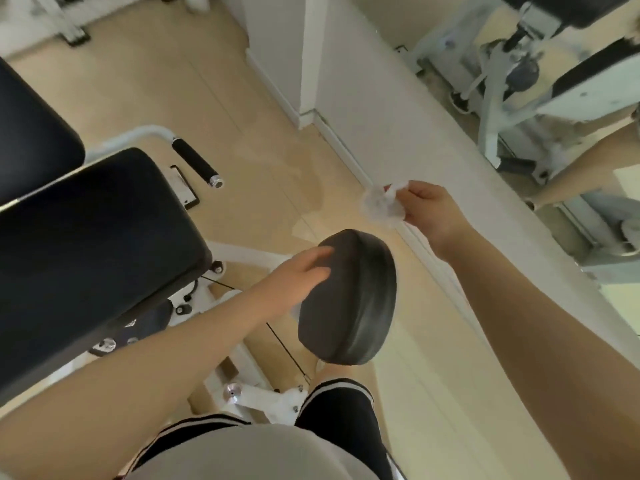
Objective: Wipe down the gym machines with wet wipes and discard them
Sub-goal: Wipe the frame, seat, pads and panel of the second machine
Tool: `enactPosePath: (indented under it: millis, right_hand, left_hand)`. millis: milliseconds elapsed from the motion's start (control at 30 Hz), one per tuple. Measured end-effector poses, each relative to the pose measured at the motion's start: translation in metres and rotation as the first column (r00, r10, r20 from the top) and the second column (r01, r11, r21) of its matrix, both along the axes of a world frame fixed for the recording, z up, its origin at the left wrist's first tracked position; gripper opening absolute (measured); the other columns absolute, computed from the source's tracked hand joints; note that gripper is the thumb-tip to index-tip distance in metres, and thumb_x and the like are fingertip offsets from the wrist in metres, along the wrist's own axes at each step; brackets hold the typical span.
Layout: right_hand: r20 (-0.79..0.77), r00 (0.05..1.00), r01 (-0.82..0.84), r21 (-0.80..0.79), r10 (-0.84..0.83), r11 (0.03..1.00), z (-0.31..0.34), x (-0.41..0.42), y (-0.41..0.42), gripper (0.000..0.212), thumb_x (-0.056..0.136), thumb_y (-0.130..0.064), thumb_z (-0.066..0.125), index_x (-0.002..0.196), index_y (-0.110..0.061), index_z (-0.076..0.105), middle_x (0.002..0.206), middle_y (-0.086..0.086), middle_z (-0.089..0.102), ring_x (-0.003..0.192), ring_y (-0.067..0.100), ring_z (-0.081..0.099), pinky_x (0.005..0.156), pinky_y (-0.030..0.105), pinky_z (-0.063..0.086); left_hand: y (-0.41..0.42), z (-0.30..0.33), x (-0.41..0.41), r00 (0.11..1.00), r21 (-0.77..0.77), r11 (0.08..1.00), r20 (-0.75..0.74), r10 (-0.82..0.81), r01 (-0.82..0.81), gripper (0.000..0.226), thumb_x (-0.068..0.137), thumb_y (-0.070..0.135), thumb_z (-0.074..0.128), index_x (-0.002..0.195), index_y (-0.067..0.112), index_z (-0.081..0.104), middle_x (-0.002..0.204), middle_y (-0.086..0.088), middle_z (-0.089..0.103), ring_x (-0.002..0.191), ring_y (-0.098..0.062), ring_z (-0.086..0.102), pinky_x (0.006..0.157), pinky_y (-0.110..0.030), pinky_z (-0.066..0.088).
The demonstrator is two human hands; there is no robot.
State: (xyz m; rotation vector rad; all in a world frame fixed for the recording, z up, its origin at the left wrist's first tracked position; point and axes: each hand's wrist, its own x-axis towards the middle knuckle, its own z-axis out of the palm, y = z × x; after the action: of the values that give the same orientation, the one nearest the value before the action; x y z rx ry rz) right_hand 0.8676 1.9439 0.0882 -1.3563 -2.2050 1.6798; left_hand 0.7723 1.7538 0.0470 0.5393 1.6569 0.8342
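Though blurred, wet wipe [381, 204] pinched in right hand [427, 211]; left hand [298, 277] flat on pad [349, 303].

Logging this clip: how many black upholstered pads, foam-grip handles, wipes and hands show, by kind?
Black upholstered pads: 3 (back pad, seat pad, rounded roller pad)
Black foam-grip handle: 1
Crumpled white wet wipe: 1
Hands: 2 (left hand, right hand)
Total: 7

The pad [349, 299] at centre is showing smooth dark leatherette with a dull sheen — the wipe [381, 204] is looking thin, crumpled, cloth-like; the frame [242, 252] — glossy white metal.
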Motion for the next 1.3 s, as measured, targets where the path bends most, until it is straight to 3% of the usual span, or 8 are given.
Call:
enactPosePath:
  millis: [167,233,333,433,500,733,967,1300]
  right_hand:
    - [0.019,1.0,0.004,-0.134,-0.002,0.991,-0.02,0.033,0.048,0.024,0.095,-0.011,0.048,0.101,0.001,0.067,0.108,0.03,0.06,0.093,0.046,0.057,0.094,0.059,0.042]
    - [0.065,0.996,-0.052,-0.203,0.067,0.978,-0.034,0.041,0.062,0.023,0.095,-0.015,0.049,0.098,-0.002,0.068,0.109,0.033,0.057,0.081,0.039,0.055,0.092,0.063,0.039]
    - [0.164,0.973,-0.12,-0.239,0.161,0.964,-0.045,0.039,0.069,0.028,0.095,-0.018,0.048,0.099,0.006,0.061,0.091,0.028,0.057,0.08,0.025,0.05,0.081,0.051,0.047]
    - [0.171,0.943,-0.228,-0.292,0.286,0.929,-0.042,0.023,0.062,0.029,0.095,-0.018,0.045,0.093,0.006,0.058,0.081,0.012,0.052,0.077,0.022,0.047,0.071,0.032,0.038]
    - [0.189,0.91,-0.302,-0.304,0.368,0.903,-0.039,0.009,0.056,0.024,0.096,-0.015,0.042,0.08,-0.002,0.055,0.075,0.006,0.048,0.069,0.015,0.043,0.066,0.025,0.035]
    - [0.291,0.81,-0.422,-0.315,0.509,0.85,-0.034,-0.019,0.046,0.028,0.093,-0.009,0.04,0.065,-0.012,0.039,0.069,0.003,0.036,0.071,0.019,0.036,0.071,0.031,0.032]
    - [0.321,0.794,-0.442,-0.277,0.516,0.853,-0.046,-0.003,0.058,0.023,0.095,-0.009,0.039,0.075,-0.002,0.049,0.066,0.003,0.042,0.065,0.017,0.038,0.063,0.026,0.032]
    - [0.071,0.951,-0.202,-0.599,0.302,0.775,-0.065,0.02,0.029,0.026,0.1,-0.012,0.036,0.106,-0.006,0.061,0.118,0.022,0.059,0.112,0.036,0.055,0.093,0.036,0.049]
  left_hand:
    - [0.051,0.026,0.022,0.976,-0.038,0.992,-0.175,-0.126,0.122,0.05,0.096,0.033,0.045,0.144,0.026,0.029,0.136,0.001,0.032,0.124,-0.012,0.037,0.096,-0.015,0.026]
    - [0.062,0.027,0.026,0.945,-0.149,0.975,-0.262,-0.197,0.163,0.057,0.091,0.043,0.051,0.142,0.029,0.03,0.139,-0.001,0.025,0.129,-0.018,0.033,0.102,-0.02,0.028]
    - [0.07,0.03,0.03,0.809,-0.311,0.904,-0.423,-0.409,0.294,0.083,0.075,0.068,0.056,0.143,0.029,0.028,0.15,0.001,0.013,0.137,-0.023,0.021,0.111,-0.035,0.028]
    - [0.074,0.031,0.024,0.583,-0.416,0.791,-0.534,-0.612,0.449,0.114,0.049,0.088,0.027,0.145,0.029,0.021,0.157,0.005,0.002,0.143,-0.019,0.005,0.115,-0.038,0.015]
    - [0.074,0.027,0.018,0.544,-0.439,0.762,-0.534,-0.647,0.476,0.118,0.045,0.089,0.019,0.146,0.028,0.019,0.156,0.008,0.009,0.144,-0.016,0.003,0.116,-0.037,0.011]
    - [0.065,0.033,0.024,0.596,-0.412,0.816,-0.559,-0.577,0.404,0.116,0.048,0.086,0.013,0.147,0.025,0.02,0.155,0.008,0.014,0.144,-0.015,0.004,0.115,-0.035,0.01]
    - [0.095,0.035,0.02,0.63,-0.416,0.819,-0.526,-0.571,0.395,0.089,0.078,0.064,0.056,0.148,0.024,0.018,0.157,0.004,0.011,0.14,-0.018,0.02,0.11,-0.029,0.02]
    - [0.077,0.029,0.036,0.747,-0.484,0.869,-0.537,-0.391,0.107,0.087,0.083,0.059,0.053,0.15,0.025,0.009,0.157,0.002,-0.002,0.14,-0.023,0.021,0.108,-0.035,0.03]
